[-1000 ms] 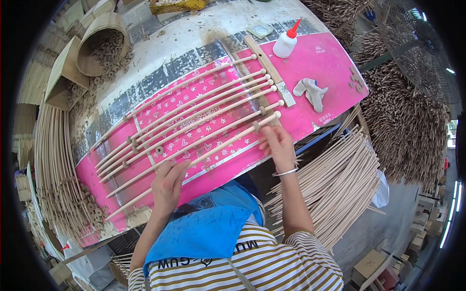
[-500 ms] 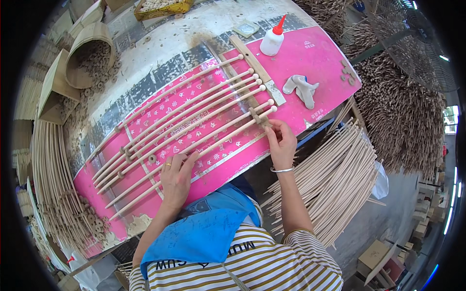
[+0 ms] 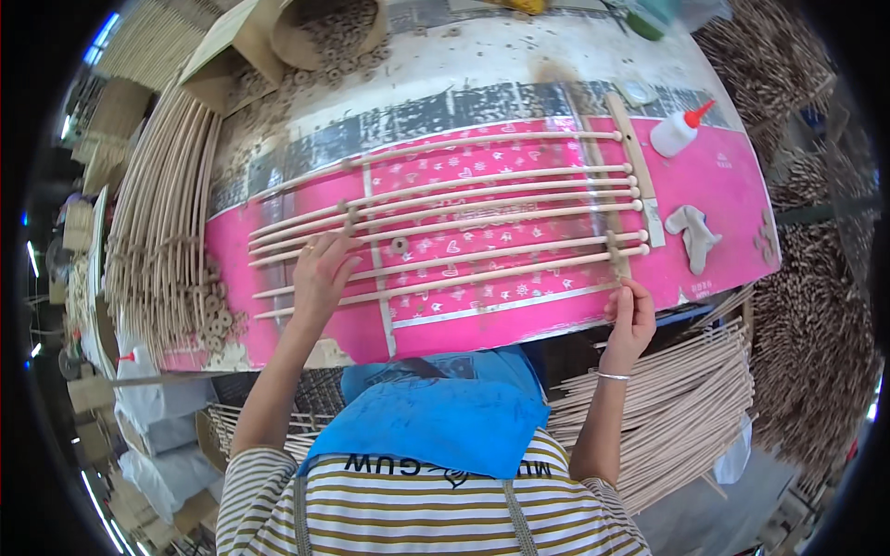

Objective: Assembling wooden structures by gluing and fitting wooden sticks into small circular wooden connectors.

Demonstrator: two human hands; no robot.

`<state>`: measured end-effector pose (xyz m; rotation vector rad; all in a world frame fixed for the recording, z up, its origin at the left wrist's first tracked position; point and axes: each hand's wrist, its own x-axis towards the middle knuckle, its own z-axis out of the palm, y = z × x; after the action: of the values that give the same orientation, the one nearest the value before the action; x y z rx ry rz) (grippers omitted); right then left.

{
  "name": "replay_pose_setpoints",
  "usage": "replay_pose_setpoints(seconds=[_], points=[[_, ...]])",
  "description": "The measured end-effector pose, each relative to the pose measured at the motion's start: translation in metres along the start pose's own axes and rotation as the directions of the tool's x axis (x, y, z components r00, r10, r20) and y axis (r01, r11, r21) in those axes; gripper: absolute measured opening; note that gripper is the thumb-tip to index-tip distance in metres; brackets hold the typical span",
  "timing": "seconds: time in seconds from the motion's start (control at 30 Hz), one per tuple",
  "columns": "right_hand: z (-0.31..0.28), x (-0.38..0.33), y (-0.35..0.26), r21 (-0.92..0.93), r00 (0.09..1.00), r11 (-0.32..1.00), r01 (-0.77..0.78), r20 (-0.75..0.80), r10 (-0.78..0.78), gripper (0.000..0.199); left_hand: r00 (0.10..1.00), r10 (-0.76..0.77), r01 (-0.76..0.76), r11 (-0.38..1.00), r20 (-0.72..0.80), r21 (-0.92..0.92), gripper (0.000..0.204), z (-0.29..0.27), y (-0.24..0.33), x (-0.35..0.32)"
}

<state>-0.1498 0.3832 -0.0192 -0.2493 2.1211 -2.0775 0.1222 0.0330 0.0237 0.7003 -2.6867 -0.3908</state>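
Note:
Several long, pale wooden rods (image 3: 501,209) with round ball ends lie side by side across a pink patterned sheet. My left hand (image 3: 320,273) reaches over the nearer rods, its fingers curled together at the middle ones; what they grip, if anything, is hidden. Just beyond its fingertips is a small brown wooden ring piece (image 3: 348,215) on the rods. At the table's front edge my right hand (image 3: 632,310) pinches thumb and finger together, close to the near end of a flat wooden strip (image 3: 619,264) under the ball ends. Its fingertips hide what they hold. A loose ring (image 3: 400,246) lies between rods.
A white glue bottle (image 3: 672,136) with a red tip stands at the right, near a crumpled white glove (image 3: 693,238) and a wooden bar (image 3: 632,153). Bundled rods (image 3: 162,222) lie at the left; more rods (image 3: 686,408) are stacked below the right edge. Wooden rings (image 3: 343,65) spill at the back.
The view has turned and shifted. My left hand has moved from the nearest rods to the middle ones, farther left. My right hand has come slightly away from the nearest rod toward the front edge.

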Motion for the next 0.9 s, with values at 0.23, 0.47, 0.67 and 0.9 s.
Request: replay_pose_setpoints(seconds=[0.23, 0.47, 0.67, 0.9], points=[[0.060, -0.020, -0.010, 0.024, 0.949, 0.999, -0.023, 0.316, 0.014, 0.015, 0.998, 0.062, -0.064, 0.995, 0.027, 0.075, 0.030, 0.007, 0.008, 0.001], [0.107, -0.030, -0.023, -0.064, 0.831, 0.992, 0.108, 0.554, -0.054, 0.013, 0.982, 0.191, -0.191, 0.982, 0.015, 0.015, 0.033, 0.027, 0.016, 0.023], [0.150, -0.013, -0.041, -0.170, 0.699, 0.856, 0.488, 0.664, -0.266, 0.011, 0.957, 0.289, -0.289, 0.957, 0.014, 0.011, 0.023, 0.038, 0.009, 0.018], [0.176, 0.013, -0.046, -0.210, 0.507, 0.555, 0.805, 0.730, -0.459, 0.016, 0.991, 0.127, -0.105, 0.946, 0.052, -0.308, 0.021, 0.018, 0.004, 0.024]])
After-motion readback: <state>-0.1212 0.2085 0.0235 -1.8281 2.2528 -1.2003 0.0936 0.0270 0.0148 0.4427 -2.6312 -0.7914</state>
